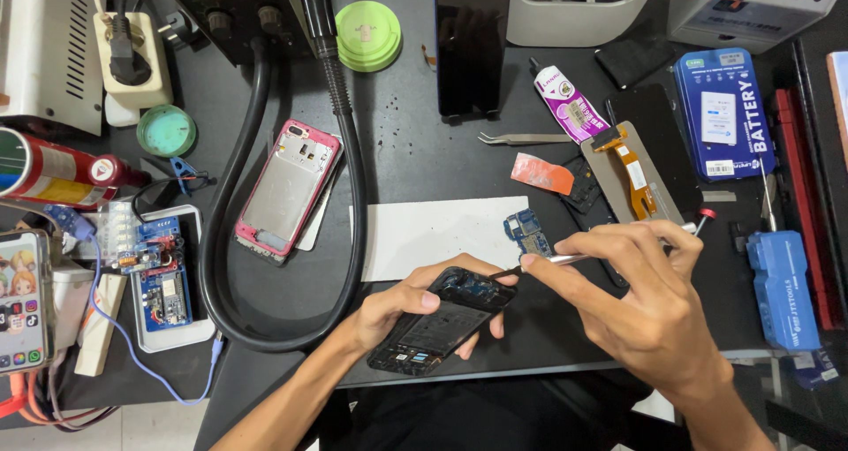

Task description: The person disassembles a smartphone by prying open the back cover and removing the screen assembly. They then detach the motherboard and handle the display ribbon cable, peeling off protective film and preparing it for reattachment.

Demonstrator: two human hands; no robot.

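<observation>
My left hand (402, 305) grips a black opened phone frame (439, 321) near the front edge of the dark work mat (415, 142), thumb on its upper edge. My right hand (649, 296) pinches a thin metal tool with a red end (609, 248), and its tip touches the top corner of the phone frame. A small blue circuit board (528, 231) lies just beyond, at the edge of a white paper sheet (433, 234).
A pink phone housing (287, 189) lies inside a loop of thick black hose (225, 239). Tweezers (523, 138), a glue tube (570, 105), a display with orange flex (632, 175), a blue battery box (726, 111) and a green lid (367, 34) sit behind. A board tray (166, 279) is left.
</observation>
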